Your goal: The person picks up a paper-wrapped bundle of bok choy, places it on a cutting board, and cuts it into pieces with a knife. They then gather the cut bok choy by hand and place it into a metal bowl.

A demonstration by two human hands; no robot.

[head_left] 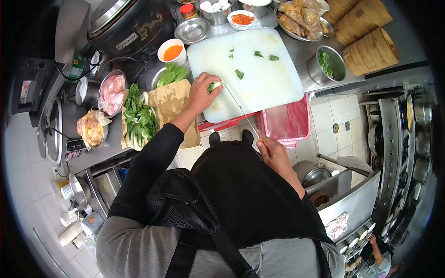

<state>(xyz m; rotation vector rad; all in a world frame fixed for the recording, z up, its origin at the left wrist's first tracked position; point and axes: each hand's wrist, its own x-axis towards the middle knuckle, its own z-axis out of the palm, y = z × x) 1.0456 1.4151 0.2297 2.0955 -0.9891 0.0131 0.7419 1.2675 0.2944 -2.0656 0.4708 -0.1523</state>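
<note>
My left hand (pixel 200 95) is closed around a piece of leafy green vegetable (pixel 214 86), pressed to the left part of the white cutting board (pixel 273 85). My right hand (pixel 276 158) grips the handle of a knife (pixel 237 104). Its blade slants across the board's near edge, with the tip close to the left fingers. Several small leaf scraps (pixel 239 74) lie on the board. To the left, a bunch of leafy greens with pale stalks (pixel 140 118) rests on brown paper (pixel 172 105). More greens (pixel 172 74) stick out behind the paper.
At the right of the board stands a metal pot (pixel 340 69) with cut greens inside. A red bin (pixel 296 132) is below the board. Bamboo steamers (pixel 371 52), a bowl of orange liquid (pixel 181 58) and a bowl of raw meat (pixel 111 95) surround the workspace. Another person (pixel 382 259) is at lower right.
</note>
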